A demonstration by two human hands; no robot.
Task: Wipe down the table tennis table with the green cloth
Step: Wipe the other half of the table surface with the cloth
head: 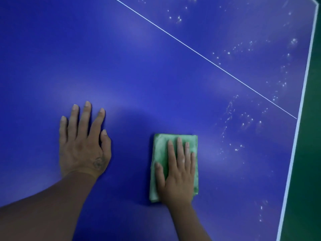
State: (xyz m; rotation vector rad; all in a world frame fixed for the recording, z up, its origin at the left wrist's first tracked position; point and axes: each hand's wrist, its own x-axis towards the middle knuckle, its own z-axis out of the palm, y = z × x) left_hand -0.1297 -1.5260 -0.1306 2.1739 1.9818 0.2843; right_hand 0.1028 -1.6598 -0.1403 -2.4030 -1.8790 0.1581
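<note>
The blue table tennis table (139, 66) fills the view. A folded green cloth (159, 152) lies flat on it at lower centre. My right hand (178, 173) presses flat on top of the cloth, fingers stretched forward and slightly apart. My left hand (83, 141) rests palm down on the bare table to the left of the cloth, fingers spread, holding nothing. Water droplets (243, 119) speckle the surface to the right of the cloth and beyond the thin white centre line (205, 57).
The table's white edge stripe (295, 145) runs down the right side, with green floor (311, 153) past it. The far corner of the table is at the top right. More droplets lie near that edge.
</note>
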